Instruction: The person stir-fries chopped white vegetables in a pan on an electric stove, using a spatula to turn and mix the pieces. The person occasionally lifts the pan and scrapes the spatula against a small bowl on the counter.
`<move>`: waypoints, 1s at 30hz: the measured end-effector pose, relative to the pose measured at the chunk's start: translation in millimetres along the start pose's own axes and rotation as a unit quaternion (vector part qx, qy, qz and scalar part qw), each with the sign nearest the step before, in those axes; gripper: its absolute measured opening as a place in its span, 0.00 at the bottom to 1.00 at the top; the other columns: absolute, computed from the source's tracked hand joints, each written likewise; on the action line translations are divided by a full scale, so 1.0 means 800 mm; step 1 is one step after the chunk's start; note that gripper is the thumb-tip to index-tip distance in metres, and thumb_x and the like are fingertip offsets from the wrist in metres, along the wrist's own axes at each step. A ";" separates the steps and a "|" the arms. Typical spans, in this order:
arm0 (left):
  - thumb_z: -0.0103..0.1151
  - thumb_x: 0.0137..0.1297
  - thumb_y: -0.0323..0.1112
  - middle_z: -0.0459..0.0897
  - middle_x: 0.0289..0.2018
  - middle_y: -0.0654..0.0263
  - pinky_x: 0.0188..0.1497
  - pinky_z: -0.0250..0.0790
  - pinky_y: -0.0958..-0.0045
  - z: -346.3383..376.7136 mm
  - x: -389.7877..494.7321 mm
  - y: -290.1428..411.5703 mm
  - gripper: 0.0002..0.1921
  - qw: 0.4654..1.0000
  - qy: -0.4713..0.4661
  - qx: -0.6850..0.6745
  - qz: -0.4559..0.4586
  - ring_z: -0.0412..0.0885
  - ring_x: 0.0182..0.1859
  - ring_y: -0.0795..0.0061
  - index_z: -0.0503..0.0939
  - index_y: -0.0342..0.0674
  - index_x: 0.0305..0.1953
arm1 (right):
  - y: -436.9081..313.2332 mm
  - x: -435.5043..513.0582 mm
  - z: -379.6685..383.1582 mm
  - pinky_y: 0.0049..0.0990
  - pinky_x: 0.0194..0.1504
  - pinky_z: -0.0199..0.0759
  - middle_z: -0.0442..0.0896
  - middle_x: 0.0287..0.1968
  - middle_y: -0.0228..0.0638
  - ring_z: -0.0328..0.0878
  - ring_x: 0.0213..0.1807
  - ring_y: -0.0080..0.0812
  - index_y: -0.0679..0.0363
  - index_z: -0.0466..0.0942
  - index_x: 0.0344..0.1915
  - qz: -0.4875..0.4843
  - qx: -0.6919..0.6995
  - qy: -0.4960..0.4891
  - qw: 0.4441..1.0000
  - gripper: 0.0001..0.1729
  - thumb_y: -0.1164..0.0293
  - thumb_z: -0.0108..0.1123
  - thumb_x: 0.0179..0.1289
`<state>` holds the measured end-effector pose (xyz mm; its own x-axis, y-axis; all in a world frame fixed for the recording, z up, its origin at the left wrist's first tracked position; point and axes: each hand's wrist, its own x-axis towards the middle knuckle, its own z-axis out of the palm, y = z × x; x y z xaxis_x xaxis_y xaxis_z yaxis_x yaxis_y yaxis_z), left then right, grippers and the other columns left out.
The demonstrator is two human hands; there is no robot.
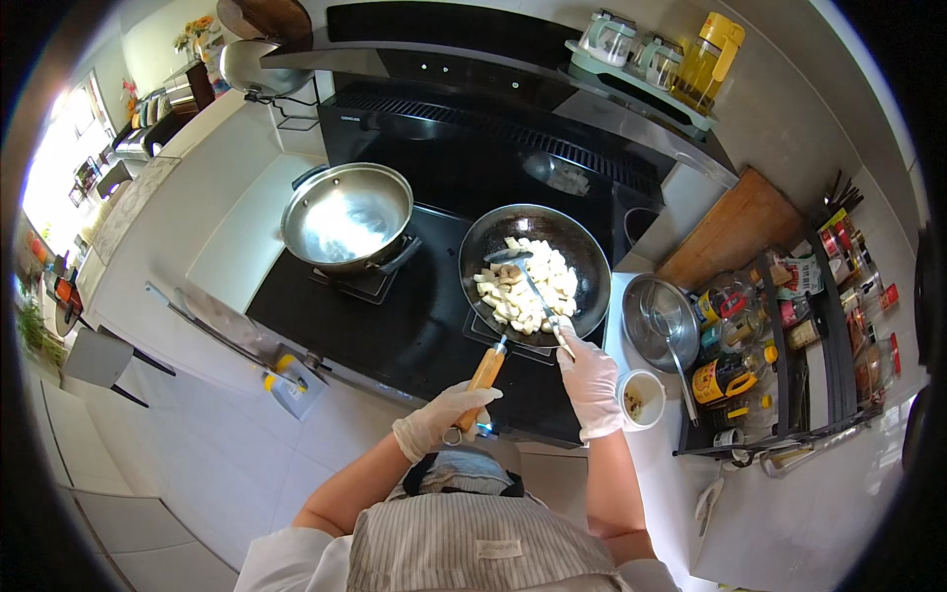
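A dark wok (592, 244) stands on the right side of the black cooktop (370, 318), with many pale, cut chunks of food (551, 277) in it. Its wooden handle (486, 377) is gripped by my left hand (447, 420), which wears a whitish glove. My right hand (590, 381), gloved alike, holds a metal spatula (540, 288) whose dark head rests among the chunks at the upper left of the heap. The spatula's lower end is partly hidden by my fingers.
A wide steel pan (348, 214) sits on the left burner. Right of the wok are a steel bowl (636, 318) with a ladle (681, 370), a white tub (655, 399), a wooden cutting board (729, 229) and a black rack (784, 385) of bottles. The range hood (473, 70) overhangs the back.
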<state>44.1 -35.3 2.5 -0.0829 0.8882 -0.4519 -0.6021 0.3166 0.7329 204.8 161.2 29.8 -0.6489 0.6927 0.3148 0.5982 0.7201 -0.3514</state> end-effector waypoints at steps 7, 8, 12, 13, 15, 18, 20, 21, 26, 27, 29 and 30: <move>0.65 0.68 0.51 0.76 0.22 0.68 0.14 0.60 0.80 -0.004 0.005 -0.004 0.23 1.000 -0.004 0.013 0.000 0.72 0.16 0.81 0.69 0.39 0.48 | -0.010 -0.048 -0.060 0.38 0.48 0.78 0.88 0.47 0.46 0.86 0.46 0.48 0.56 0.81 0.59 0.098 0.031 0.003 0.995 0.21 0.68 0.64 0.67; 0.64 0.68 0.51 0.76 0.22 0.68 0.14 0.59 0.80 -0.003 0.005 -0.004 0.23 1.000 -0.006 0.012 0.004 0.72 0.16 0.81 0.69 0.40 0.48 | -0.005 -0.055 -0.063 0.38 0.49 0.78 0.87 0.48 0.46 0.86 0.48 0.48 0.56 0.81 0.60 0.110 0.031 -0.004 0.993 0.21 0.68 0.63 0.67; 0.60 0.71 0.48 0.77 0.28 0.68 0.20 0.64 0.83 0.000 -0.004 0.006 0.26 0.999 -0.005 0.025 -0.024 0.73 0.21 0.83 0.70 0.34 0.60 | 0.005 -0.078 -0.070 0.36 0.53 0.77 0.87 0.50 0.45 0.85 0.50 0.48 0.55 0.81 0.60 0.139 0.071 0.007 0.988 0.21 0.69 0.63 0.67; 0.61 0.71 0.49 0.77 0.26 0.68 0.17 0.61 0.82 -0.002 -0.001 0.003 0.24 0.999 -0.003 0.026 -0.020 0.73 0.19 0.82 0.70 0.37 0.57 | 0.004 -0.082 -0.073 0.36 0.53 0.76 0.87 0.50 0.46 0.85 0.51 0.47 0.55 0.81 0.60 0.139 0.073 0.009 0.988 0.21 0.69 0.63 0.67; 0.60 0.71 0.50 0.77 0.26 0.67 0.14 0.58 0.80 -0.006 0.003 -0.002 0.23 1.000 -0.007 0.019 -0.019 0.73 0.17 0.80 0.70 0.40 0.55 | -0.001 -0.089 -0.082 0.35 0.55 0.76 0.87 0.50 0.47 0.85 0.52 0.47 0.55 0.81 0.60 0.140 0.077 0.012 0.987 0.22 0.68 0.64 0.67; 0.59 0.72 0.50 0.77 0.27 0.66 0.14 0.59 0.81 -0.010 0.006 -0.005 0.24 0.999 -0.019 0.006 -0.025 0.74 0.18 0.80 0.70 0.39 0.58 | -0.001 -0.097 -0.087 0.33 0.52 0.78 0.88 0.49 0.43 0.87 0.50 0.43 0.57 0.82 0.59 0.135 0.035 0.013 0.990 0.21 0.73 0.65 0.65; 0.59 0.72 0.49 0.77 0.27 0.66 0.14 0.59 0.81 -0.010 0.006 -0.006 0.24 0.999 -0.019 0.007 -0.026 0.74 0.18 0.79 0.71 0.39 0.59 | 0.000 -0.103 -0.088 0.32 0.54 0.78 0.88 0.50 0.42 0.86 0.51 0.43 0.57 0.82 0.59 0.143 0.043 0.016 0.989 0.21 0.73 0.65 0.65; 0.58 0.72 0.49 0.77 0.28 0.66 0.14 0.59 0.81 -0.010 0.007 -0.006 0.24 0.999 -0.017 0.009 -0.027 0.74 0.18 0.79 0.71 0.39 0.60 | 0.000 -0.104 -0.088 0.32 0.55 0.77 0.88 0.51 0.42 0.86 0.52 0.43 0.57 0.82 0.59 0.147 0.047 0.017 0.988 0.21 0.73 0.64 0.65; 0.57 0.73 0.48 0.78 0.28 0.65 0.14 0.60 0.81 -0.012 0.008 -0.008 0.24 0.999 -0.018 0.011 -0.028 0.75 0.19 0.79 0.71 0.38 0.61 | 0.004 -0.111 -0.090 0.33 0.58 0.76 0.88 0.52 0.41 0.86 0.54 0.42 0.56 0.82 0.59 0.160 0.054 0.006 0.986 0.22 0.73 0.65 0.64; 0.57 0.73 0.48 0.78 0.28 0.65 0.14 0.60 0.81 -0.012 0.008 -0.008 0.24 0.999 -0.019 0.011 -0.027 0.75 0.19 0.79 0.71 0.38 0.62 | 0.006 -0.112 -0.089 0.33 0.58 0.76 0.88 0.52 0.41 0.85 0.54 0.42 0.56 0.82 0.59 0.154 0.053 0.009 0.987 0.22 0.73 0.65 0.64; 0.57 0.74 0.47 0.78 0.28 0.64 0.15 0.60 0.81 -0.012 0.007 -0.007 0.24 0.999 -0.021 0.012 -0.026 0.75 0.20 0.79 0.71 0.38 0.62 | 0.006 -0.113 -0.090 0.33 0.58 0.76 0.88 0.52 0.41 0.86 0.54 0.43 0.56 0.82 0.60 0.157 0.055 0.006 0.986 0.23 0.73 0.65 0.64; 0.57 0.74 0.47 0.78 0.28 0.64 0.15 0.61 0.81 -0.012 0.007 -0.007 0.24 0.999 -0.020 0.012 -0.026 0.75 0.20 0.79 0.71 0.38 0.62 | 0.007 -0.114 -0.090 0.33 0.57 0.76 0.88 0.51 0.41 0.86 0.53 0.43 0.56 0.82 0.60 0.158 0.056 0.005 0.986 0.23 0.73 0.65 0.63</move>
<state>39.5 -35.3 -9.1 -0.0207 0.8829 -0.4692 -0.5848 0.3699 0.7219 300.8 104.8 62.8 -0.4342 0.8821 0.1828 0.7134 0.4606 -0.5280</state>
